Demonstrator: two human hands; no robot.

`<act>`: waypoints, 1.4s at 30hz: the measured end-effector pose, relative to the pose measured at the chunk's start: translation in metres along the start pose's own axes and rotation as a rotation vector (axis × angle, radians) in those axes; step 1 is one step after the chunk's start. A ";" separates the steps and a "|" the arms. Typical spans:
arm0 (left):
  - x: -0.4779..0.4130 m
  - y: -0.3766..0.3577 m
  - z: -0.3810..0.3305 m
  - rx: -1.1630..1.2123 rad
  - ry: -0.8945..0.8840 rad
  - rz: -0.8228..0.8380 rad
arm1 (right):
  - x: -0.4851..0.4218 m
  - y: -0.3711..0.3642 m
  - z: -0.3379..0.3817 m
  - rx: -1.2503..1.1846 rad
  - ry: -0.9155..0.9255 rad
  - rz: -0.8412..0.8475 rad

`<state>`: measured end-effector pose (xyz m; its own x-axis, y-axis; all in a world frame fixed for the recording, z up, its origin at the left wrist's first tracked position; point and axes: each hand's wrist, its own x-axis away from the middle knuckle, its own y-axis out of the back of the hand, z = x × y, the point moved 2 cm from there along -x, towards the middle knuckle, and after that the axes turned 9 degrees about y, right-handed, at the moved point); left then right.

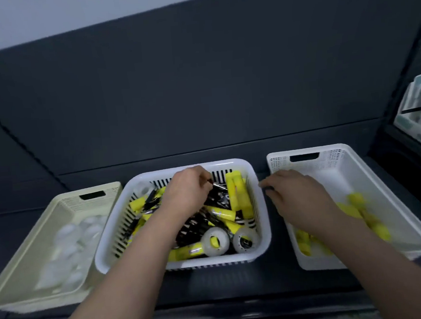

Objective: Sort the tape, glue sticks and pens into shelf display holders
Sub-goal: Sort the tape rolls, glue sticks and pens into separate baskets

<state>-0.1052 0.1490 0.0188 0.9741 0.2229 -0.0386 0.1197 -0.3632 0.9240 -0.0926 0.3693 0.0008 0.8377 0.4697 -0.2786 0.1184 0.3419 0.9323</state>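
Beneath the left fingers: a pen lying crosswise, tip to the right

On the dark shelf (225,282) three holders sit side by side. The cream basket (25,268), left of both hands, holds blurred tape rolls (70,239). The right basket (328,148) holds yellow glue sticks (357,211). The middle basket (184,262) is a mixed heap: more yellow sticks, dark pens, and two clear tapes at its near edge.

The left hand (189,192) is down in that heap, at its far side. Its fingers (204,178) are curled and appear to pinch a pen (218,185). The silvery tip of that pen juts out just to the right of the fingertips. The barrel's long axis seems to run left to right, canted slightly toward the person, with the rest hidden under the hand.

The right hand (296,195) hovers over the near-left wall of the right basket, knuckles up and fingertips aimed at the middle basket. A dark patch sits under them, and I cannot tell whether they hold anything or hang loose.

The left hand is clearly the nearer one. A lift would likely need to draw the pen along its own axis, clear of the upright sticks just beyond its tip. No separate pen holder is in view.
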 end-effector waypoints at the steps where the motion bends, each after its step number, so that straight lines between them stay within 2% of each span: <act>1: 0.002 0.003 0.012 -0.014 -0.014 0.021 | -0.005 -0.005 0.010 -0.030 0.011 0.001; 6: 0.011 -0.008 0.038 -0.146 -0.315 0.193 | -0.019 -0.031 0.043 -0.015 0.054 0.065; 8: 0.013 -0.017 0.044 -0.218 -0.386 0.279 | -0.020 -0.037 0.048 0.012 0.051 0.077; 10: 0.015 -0.017 0.047 -0.310 -0.421 0.298 | -0.021 -0.039 0.051 0.025 0.032 0.078; 13: 0.017 -0.003 0.054 -0.380 -0.425 0.296 | -0.023 -0.042 0.058 0.021 0.007 0.068; 21: 0.017 0.025 0.081 -0.333 -0.244 0.485 | -0.029 -0.050 0.077 0.008 -0.016 0.154; 27: 0.010 0.023 0.082 -0.231 -0.205 0.245 | -0.040 -0.055 0.088 0.110 -0.043 0.325; 33: 0.008 0.022 0.081 -0.125 -0.227 0.183 | -0.044 -0.055 0.093 0.262 -0.070 0.445; 35: 0.005 0.020 0.077 -0.105 -0.240 0.168 | -0.041 -0.049 0.091 0.168 -0.070 0.385; 39: -0.004 0.006 0.058 -0.119 -0.319 0.152 | -0.033 -0.030 0.083 -0.320 -0.193 0.005; 42: -0.012 -0.014 0.036 -0.248 -0.374 0.224 | -0.031 -0.013 0.077 -0.457 -0.204 -0.197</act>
<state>-0.1114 0.1184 -0.0072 0.9782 -0.1919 0.0790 -0.1050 -0.1291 0.9861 -0.0789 0.2871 0.0150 0.9150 0.2083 -0.3455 0.0783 0.7484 0.6586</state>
